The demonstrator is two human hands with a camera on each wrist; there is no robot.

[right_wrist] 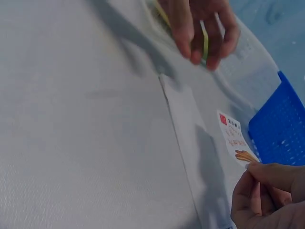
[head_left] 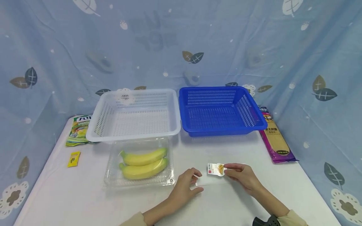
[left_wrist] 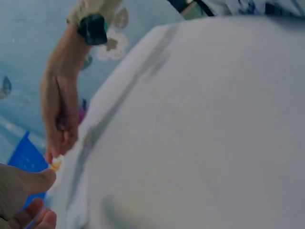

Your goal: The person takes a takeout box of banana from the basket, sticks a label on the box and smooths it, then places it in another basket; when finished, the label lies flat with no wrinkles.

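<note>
A small white printed label (head_left: 216,169) with a red square and a picture of yellow food hangs from my right hand (head_left: 245,178), pinched at its right end between thumb and fingers. Beneath it a white paper sheet (right_wrist: 183,114) lies on the table. My left hand (head_left: 183,191) is at the sheet's left end, fingers loosely bent and holding nothing. In the right wrist view the left hand (right_wrist: 202,28) appears above the table, apart from the label. Left of it, a clear plastic box (head_left: 108,177) contains two bananas (head_left: 144,172).
A white basket (head_left: 133,138) and a blue basket (head_left: 223,131) stand side by side at the back. A green-yellow packet (head_left: 77,133) and a small yellow sachet (head_left: 74,159) lie at left. A purple pasta bag (head_left: 275,138) lies at right.
</note>
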